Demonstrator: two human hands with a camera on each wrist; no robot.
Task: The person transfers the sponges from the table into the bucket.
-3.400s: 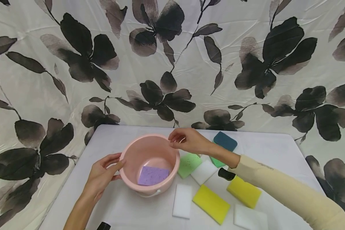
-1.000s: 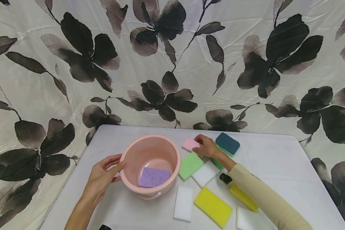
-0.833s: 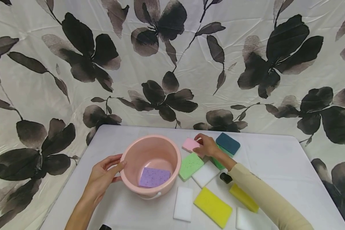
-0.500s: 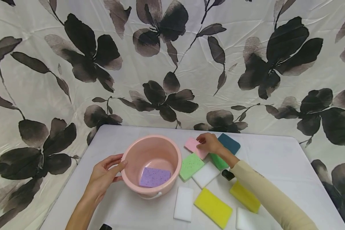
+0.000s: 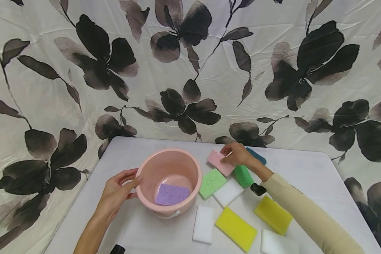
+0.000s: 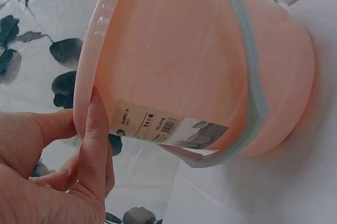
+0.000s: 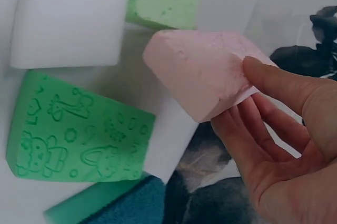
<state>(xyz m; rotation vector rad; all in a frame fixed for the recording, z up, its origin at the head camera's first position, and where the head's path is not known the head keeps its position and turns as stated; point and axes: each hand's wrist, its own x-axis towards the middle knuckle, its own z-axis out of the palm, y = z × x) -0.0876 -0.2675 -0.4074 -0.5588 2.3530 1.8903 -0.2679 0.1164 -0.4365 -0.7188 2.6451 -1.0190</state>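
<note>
Sitting pinched between right fingers (image 7: pixel 239 153): pink sponge (image 7: pixel 195 66).

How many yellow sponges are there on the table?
2: one yellow sponge lies front-right of the bucket, the other farther right, by the right sleeve, which might hide more.

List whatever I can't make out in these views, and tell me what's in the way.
- Dark blue sponge: partly behind the right hand in the head view, cut off by the lower edge in the right wrist view.
- Nearest white sponge: cut off by the head view's lower edge.
- Finest print on the label of the pink bucket: too small, left wrist view.
- Bucket floor under the purple sponge: covered, head view.
</note>
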